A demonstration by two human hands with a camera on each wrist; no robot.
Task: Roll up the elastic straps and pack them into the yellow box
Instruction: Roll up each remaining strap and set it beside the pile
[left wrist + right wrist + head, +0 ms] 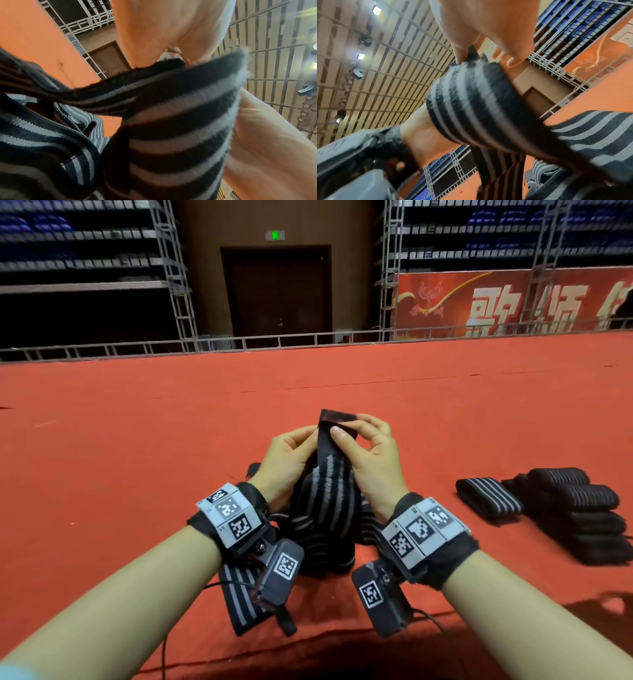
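— Where's the strap (329,474)?
— Hanging lengthwise from both grips: left hand (287,453) and right hand (368,453) pinch its top end, above the loose pile (318,542).
— Roll downward, then.

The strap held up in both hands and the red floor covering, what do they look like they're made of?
Strap: looks like woven elastic fabric, matte black with grey stripes, fuzzy at its edges; its plain dark end is possibly hook-and-loop. Floor covering: probably thin red carpet or felt, matte, with visible seams and wrinkles.

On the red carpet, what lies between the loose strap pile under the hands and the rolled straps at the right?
Head view: nothing but bare red carpet separates the loose black-and-grey striped elastic strap pile from the rolled striped straps.
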